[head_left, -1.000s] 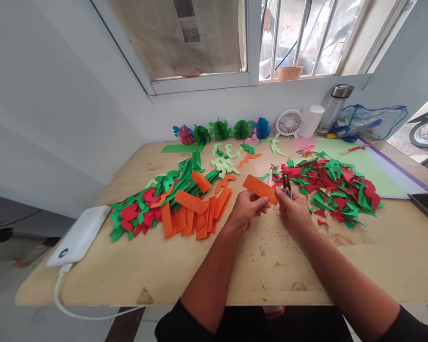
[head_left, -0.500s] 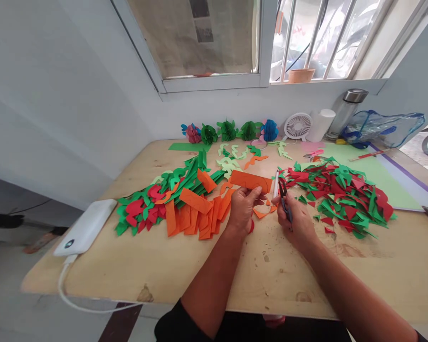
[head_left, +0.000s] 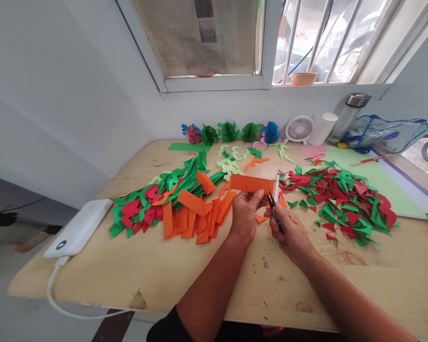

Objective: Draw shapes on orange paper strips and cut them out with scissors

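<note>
My left hand (head_left: 247, 211) pinches the lower edge of an orange paper strip (head_left: 251, 184) that has curved lines drawn on it. Dark scissors (head_left: 278, 219) are gripped in my right hand (head_left: 293, 232), their blades at the strip's lower right edge. Just behind my right hand a white pen (head_left: 276, 187) lies on the table. More orange strips (head_left: 196, 204) are piled left of my left hand, partly over folded green paper (head_left: 190, 183). Small orange scraps lie between and under my hands.
Red and green scraps (head_left: 352, 199) are heaped at the right. A white power bank (head_left: 79, 228) with a cable sits at the left edge. Paper figures (head_left: 228, 131), a small fan (head_left: 300, 129) and a bottle (head_left: 349, 116) line the wall.
My right hand has moved left, bringing the scissors from beside the orange strip to its lower right edge. The camera view has shifted slightly.
</note>
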A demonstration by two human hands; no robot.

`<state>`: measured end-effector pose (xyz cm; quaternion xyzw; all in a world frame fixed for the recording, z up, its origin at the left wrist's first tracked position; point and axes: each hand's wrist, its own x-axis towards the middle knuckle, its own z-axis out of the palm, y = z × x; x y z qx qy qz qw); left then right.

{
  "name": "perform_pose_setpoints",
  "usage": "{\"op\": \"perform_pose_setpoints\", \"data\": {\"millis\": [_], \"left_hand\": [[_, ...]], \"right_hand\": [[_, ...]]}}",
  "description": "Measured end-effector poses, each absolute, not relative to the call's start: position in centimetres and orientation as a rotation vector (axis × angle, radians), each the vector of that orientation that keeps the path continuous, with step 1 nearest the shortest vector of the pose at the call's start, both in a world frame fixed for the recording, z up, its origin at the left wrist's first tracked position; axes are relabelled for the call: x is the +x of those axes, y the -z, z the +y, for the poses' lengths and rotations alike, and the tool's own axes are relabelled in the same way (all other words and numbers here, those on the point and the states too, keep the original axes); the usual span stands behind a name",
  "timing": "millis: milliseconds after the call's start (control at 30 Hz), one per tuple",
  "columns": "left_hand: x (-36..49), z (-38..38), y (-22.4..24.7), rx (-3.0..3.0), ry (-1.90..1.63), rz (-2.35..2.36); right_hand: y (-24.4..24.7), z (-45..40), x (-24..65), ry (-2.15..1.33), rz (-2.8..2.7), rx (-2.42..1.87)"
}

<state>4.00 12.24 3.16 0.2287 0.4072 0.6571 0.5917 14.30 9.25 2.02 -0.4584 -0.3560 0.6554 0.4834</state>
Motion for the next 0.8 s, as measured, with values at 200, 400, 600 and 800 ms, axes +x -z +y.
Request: {"op": "perform_pose_setpoints", "data": {"millis": [200, 400, 600, 800], "left_hand": [[4.29, 11.72, -3.62, 0.545, -1.495, 0.977], [4.49, 11.56, -3.69, 0.546, -1.509, 0.968], [4.67, 11.34, -3.93, 0.562, -1.512, 0.969], [4.91, 11.24, -4.03, 0.565, -1.53, 0.974]], "right_hand": [[-1.72, 9.29, 14.22, -1.559, -0.837, -1.084], [-1.65, 9.26, 14.14, -1.559, -0.852, -1.047], [-1.33, 9.28, 14.08, -1.54, -0.863, -1.039], [-1.29, 9.25, 14.07, -1.528, -0.854, -1.074]]}}
